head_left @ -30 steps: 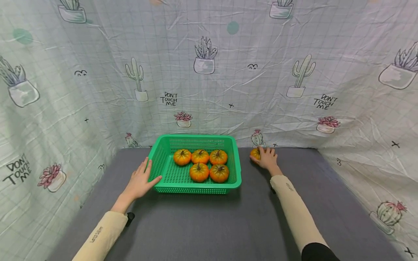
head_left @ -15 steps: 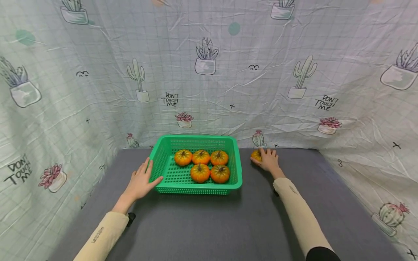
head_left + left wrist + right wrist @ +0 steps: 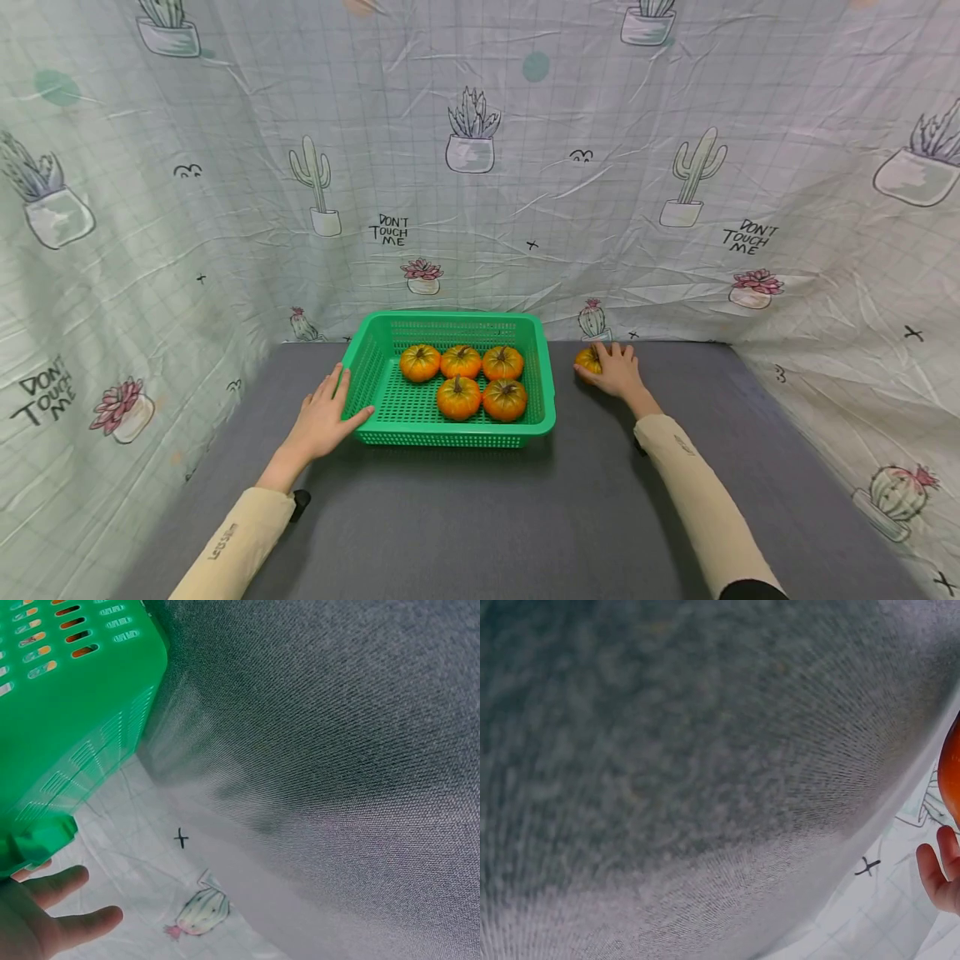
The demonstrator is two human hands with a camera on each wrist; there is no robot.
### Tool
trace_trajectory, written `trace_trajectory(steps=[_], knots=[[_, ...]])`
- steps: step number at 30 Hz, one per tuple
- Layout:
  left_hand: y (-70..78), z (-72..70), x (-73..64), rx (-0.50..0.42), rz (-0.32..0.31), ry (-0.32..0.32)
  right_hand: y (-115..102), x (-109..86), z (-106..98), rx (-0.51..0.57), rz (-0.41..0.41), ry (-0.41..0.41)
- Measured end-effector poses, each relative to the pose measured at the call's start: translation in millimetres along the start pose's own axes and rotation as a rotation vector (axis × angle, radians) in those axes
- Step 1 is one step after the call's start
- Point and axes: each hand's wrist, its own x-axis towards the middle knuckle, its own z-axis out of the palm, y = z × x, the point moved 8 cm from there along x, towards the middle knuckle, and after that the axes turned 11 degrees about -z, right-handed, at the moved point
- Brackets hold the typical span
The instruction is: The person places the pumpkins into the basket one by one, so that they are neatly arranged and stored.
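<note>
In the head view, a green plastic basket [image 3: 450, 437] stands on the dark table, with several small orange pumpkins [image 3: 461, 362] inside. At its left side is my left hand [image 3: 321, 421], fingers spread and straight along the rim, thumb lying over the front corner. The left wrist view shows that hand's fingers [image 3: 90, 926] right at the basket's green rim [image 3: 45, 844]. To the right of the basket, my right hand [image 3: 617, 371] grips another small pumpkin [image 3: 587, 360] by the back wall, its thumb on the near side and fingers over the top. The hand covers the pumpkin's right part.
A pale curtain [image 3: 480, 217] printed with potted cacti hangs behind and on both sides of the grey-covered table [image 3: 465, 525]. Its lower edge meets the table's back edge, close behind the basket and the gripped pumpkin.
My right forearm and sleeve have shifted slightly to the right and toward me, while the right hand stays on the pumpkin. The left hand and basket keep their places.
</note>
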Motion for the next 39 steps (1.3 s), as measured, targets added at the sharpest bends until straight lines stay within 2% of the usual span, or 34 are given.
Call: trace_trajectory(steps=[5, 13, 24, 34, 39], knots=[[0.0, 0.2, 0.2, 0.005, 0.002, -0.003, -9, -3.3, -4, 0.02, -0.055, 0.022], [-0.6, 0.7, 0.7, -0.009, 0.008, -0.001, -23, -9.8, -13, 0.033, -0.099, 0.052], [-1.3, 1.7, 1.4, -0.023, 0.009, -0.013, -47, -15.6, -38, 0.002, -0.207, 0.166], [-1.1, 1.2, 1.7, -0.024, 0.019, -0.008, -66, -22.3, -60, -0.018, -0.277, 0.187], [-2.2, 2.6, 1.5, -0.026, 0.022, -0.004, -75, -26.7, -68, -0.013, -0.286, 0.194]])
